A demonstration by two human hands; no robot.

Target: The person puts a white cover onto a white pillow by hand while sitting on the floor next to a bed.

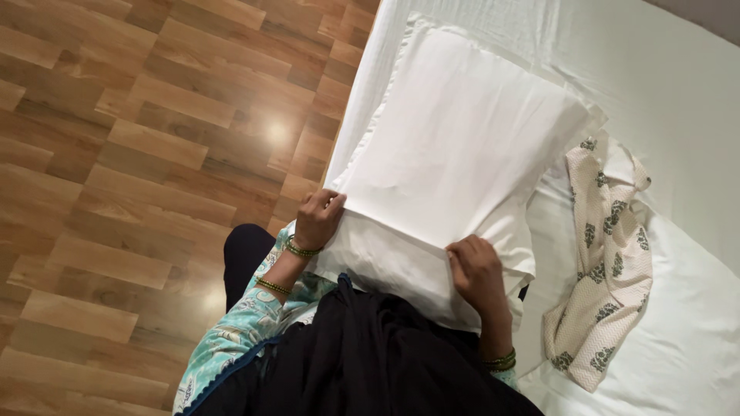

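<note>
A large white pillow [462,146] in a white pillowcase lies across the edge of a bed [678,85] covered with a white sheet. My left hand [318,219] grips the pillowcase at its near left corner, fingers curled over the fabric edge. My right hand [478,271] pinches the open end of the pillowcase at the near right side. Both wrists wear green bead bangles. The near end of the pillow rests against my body.
A cream cloth with a dark leaf print [605,262] lies crumpled on the bed to the right of the pillow. Wooden plank floor [139,154] stretches to the left of the bed. My dark scarf and teal patterned sleeve fill the bottom.
</note>
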